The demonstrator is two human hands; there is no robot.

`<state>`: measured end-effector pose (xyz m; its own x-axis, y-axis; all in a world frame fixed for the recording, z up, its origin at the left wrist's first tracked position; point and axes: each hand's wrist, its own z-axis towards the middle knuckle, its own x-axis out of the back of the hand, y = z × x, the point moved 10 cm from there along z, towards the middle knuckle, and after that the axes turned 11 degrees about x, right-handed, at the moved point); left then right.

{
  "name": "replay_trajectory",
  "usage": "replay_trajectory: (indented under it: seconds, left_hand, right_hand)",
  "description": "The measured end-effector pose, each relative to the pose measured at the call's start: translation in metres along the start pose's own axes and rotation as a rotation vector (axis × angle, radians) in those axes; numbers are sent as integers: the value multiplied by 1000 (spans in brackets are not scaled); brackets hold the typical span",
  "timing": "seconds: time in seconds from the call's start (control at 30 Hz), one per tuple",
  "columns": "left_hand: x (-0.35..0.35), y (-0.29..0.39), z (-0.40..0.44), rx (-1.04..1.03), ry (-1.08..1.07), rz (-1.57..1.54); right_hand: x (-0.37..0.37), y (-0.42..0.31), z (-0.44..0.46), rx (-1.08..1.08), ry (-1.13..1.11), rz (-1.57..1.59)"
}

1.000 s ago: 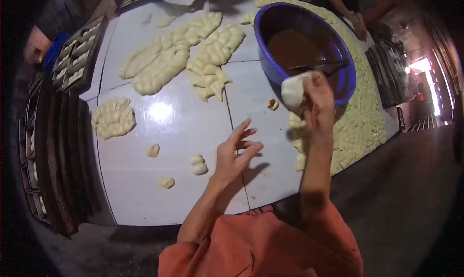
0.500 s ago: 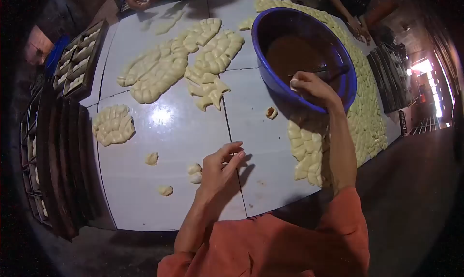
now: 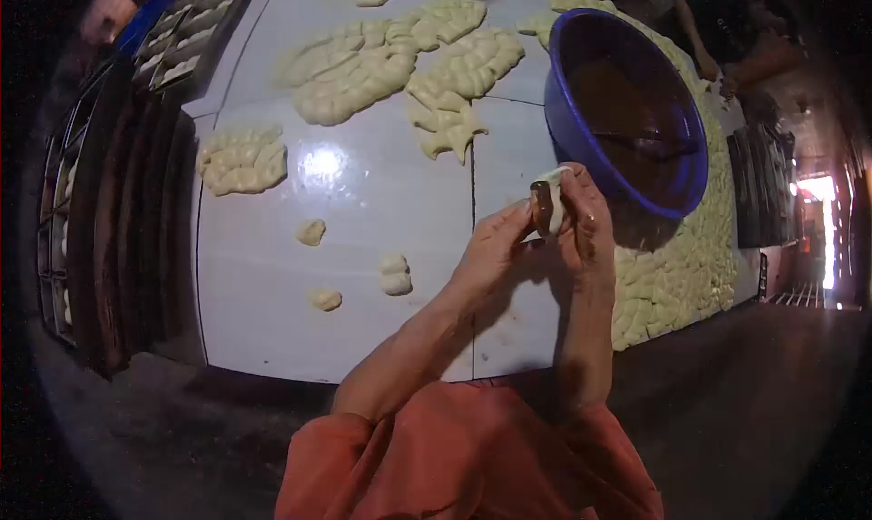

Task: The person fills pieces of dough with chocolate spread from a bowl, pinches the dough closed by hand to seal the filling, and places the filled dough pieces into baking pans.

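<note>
My left hand (image 3: 495,247) and my right hand (image 3: 586,216) meet in front of me, both closed on one piece of pale dough (image 3: 557,193). Dark brown filling (image 3: 542,208) shows on the dough's left side, between my fingers. Just beyond my right hand stands the blue tub (image 3: 579,129), with brown paste (image 3: 618,102) and a dark stick-like tool (image 3: 649,145) inside. Small dough lumps lie to the left on the white table: a double one (image 3: 395,275) and two single ones (image 3: 311,232).
Dough masses (image 3: 354,84) spread over the table's far side, a smaller one (image 3: 243,159) at left. Many dough pieces (image 3: 672,284) cover the right side. Wooden trays (image 3: 191,29) stand at the left. Another person's arm (image 3: 695,39) reaches in at the far right.
My right hand has come back out of the tub, and my left hand has moved up and right to meet it at the dough. Brown filling now shows on it. The view has shifted.
</note>
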<state>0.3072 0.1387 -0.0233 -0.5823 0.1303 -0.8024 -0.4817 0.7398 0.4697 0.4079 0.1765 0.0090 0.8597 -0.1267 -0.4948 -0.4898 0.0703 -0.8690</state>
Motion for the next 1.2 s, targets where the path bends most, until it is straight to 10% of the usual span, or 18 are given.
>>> replay_trajectory:
  seconds: [0.23, 0.33, 0.57, 0.8, 1.1, 1.2]
  left_hand:
    - [112, 11, -35, -198, 363, -171]
    - [115, 25, -49, -262, 405, -135]
    - [113, 46, -58, -330, 460, 316]
    - [114, 60, -57, -148, 339, 264]
    - [89, 62, -72, -192, 220, 431]
    - [96, 56, -73, -164, 219, 382]
  right_hand:
    - [-43, 56, -46, -61, -184, -358]
    - [-73, 44, -57, 360, -287, -1110]
    - [-89, 44, -64, 685, -204, -1334]
    - [-63, 88, -64, -138, -104, -374]
    - [-78, 49, -69, 641, -406, -774]
    - [-70, 59, -75, 509, -164, -536]
